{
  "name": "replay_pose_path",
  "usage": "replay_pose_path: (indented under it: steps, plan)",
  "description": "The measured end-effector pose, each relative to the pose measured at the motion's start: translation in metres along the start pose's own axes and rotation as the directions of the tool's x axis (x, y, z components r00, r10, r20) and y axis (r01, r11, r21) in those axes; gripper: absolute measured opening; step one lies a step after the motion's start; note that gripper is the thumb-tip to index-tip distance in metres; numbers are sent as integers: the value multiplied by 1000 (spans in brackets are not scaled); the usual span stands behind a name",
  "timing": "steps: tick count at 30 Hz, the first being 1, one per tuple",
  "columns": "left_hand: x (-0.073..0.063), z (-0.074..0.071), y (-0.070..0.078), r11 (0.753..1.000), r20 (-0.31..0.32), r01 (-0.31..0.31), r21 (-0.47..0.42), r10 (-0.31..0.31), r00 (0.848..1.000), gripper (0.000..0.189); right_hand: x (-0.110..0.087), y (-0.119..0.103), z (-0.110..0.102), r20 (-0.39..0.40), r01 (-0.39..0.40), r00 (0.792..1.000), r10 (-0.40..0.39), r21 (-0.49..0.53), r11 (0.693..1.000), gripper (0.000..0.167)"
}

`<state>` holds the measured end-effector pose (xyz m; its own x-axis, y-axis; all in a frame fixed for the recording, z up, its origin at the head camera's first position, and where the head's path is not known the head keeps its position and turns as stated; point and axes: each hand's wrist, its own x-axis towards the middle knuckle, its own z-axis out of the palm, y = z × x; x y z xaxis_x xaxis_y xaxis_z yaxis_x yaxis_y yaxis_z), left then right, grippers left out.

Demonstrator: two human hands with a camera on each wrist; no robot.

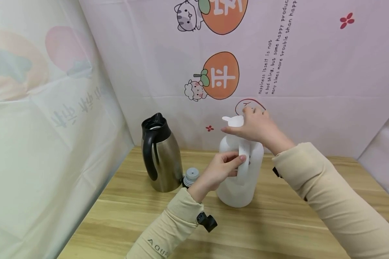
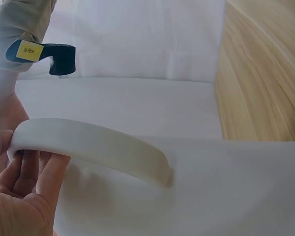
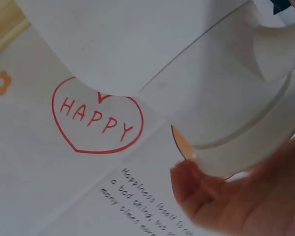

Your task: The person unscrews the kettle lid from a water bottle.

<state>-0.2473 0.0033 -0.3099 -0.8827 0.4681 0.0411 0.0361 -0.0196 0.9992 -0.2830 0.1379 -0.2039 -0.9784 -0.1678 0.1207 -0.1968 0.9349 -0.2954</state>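
Observation:
A white plastic jug [image 1: 236,196] stands on the wooden table. My left hand [image 1: 218,167] grips its curved handle [image 1: 242,174], thumb on the near side; in the left wrist view the fingers curl under the handle [image 2: 93,142]. Above, my right hand [image 1: 259,126] holds the white top piece [image 1: 236,121] between thumb and fingers, a small tab jutting out to the left. The right wrist view has fingertips at the rim of that top [image 3: 246,157]. Whether the piece is seated or loose, I cannot tell.
Left of the jug stands a steel thermos jug [image 1: 165,162] with a black handle and an open-looking top. Beside it is a grey stopper [image 1: 192,174] with a black part, partly behind the left wrist. A printed cloth [image 1: 168,72] hangs behind the table [image 1: 285,212].

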Motion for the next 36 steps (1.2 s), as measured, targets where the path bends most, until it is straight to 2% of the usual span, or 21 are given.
replay_pose_path:
  steps: [3,6,10,17,20,27,32,34,36]
  plan:
    - [0,0,0,1000,-2,-2,-6,2,1000,36,-2,-4,2,-40,-74,997,71,-85,994,100]
    - [0,0,-1,1000,-4,-1,-5,1,1000,36,-3,-5,2,-37,-68,997,64,-106,992,89]
    - [0,-1,-1,1000,-7,0,4,0,1000,36,0,-3,-1,12,0,1000,1,-58,998,75]
    - [1,0,-2,1000,-11,-1,15,1,1000,36,8,8,-8,87,144,986,-142,-16,989,73]
    - [1,0,-2,1000,-8,-3,3,3,1000,35,10,12,-11,121,180,976,-182,26,983,72]
    - [1,0,-1,1000,1,-11,2,11,1000,36,12,14,-17,218,195,949,-227,158,968,73]
    - [1,0,-2,1000,-2,-1,-6,1,1000,36,9,13,-18,282,189,923,-261,260,947,72]
    - [1,0,-2,1000,-5,2,-6,-2,1000,36,7,12,-19,280,168,927,-249,284,944,62]
    - [1,0,-2,1000,-7,3,-6,-3,1000,36,4,8,-18,220,142,954,-202,262,955,51]
